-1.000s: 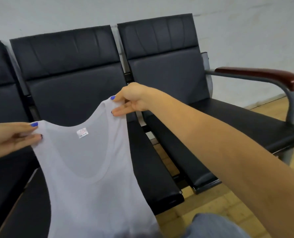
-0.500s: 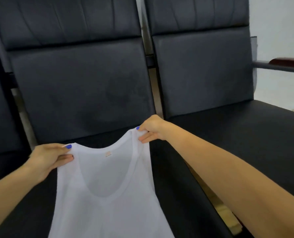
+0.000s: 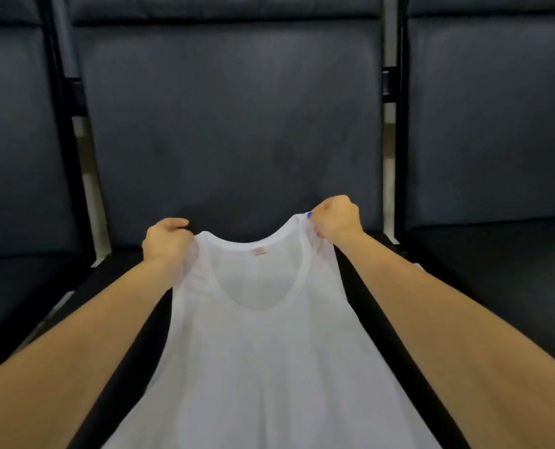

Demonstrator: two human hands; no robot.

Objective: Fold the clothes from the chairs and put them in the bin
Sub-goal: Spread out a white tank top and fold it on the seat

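Observation:
A white sleeveless vest [image 3: 269,351] lies stretched lengthwise over the seat of the middle black chair [image 3: 230,140], neckline toward the backrest. My left hand [image 3: 167,241] grips its left shoulder strap and my right hand [image 3: 336,218] pinches the right strap, both near the back of the seat. A small label shows inside the neckline. The vest's hem runs out of view at the bottom. No bin is in view.
Black padded chairs stand on either side, a left chair [image 3: 17,157] and a right chair [image 3: 496,140], joined by a dark metal frame [image 3: 391,92]. Narrow gaps separate the seats.
Both hands have carried the vest down and forward onto the middle seat. The view has closed in on the chair, and the vest now lies flatter.

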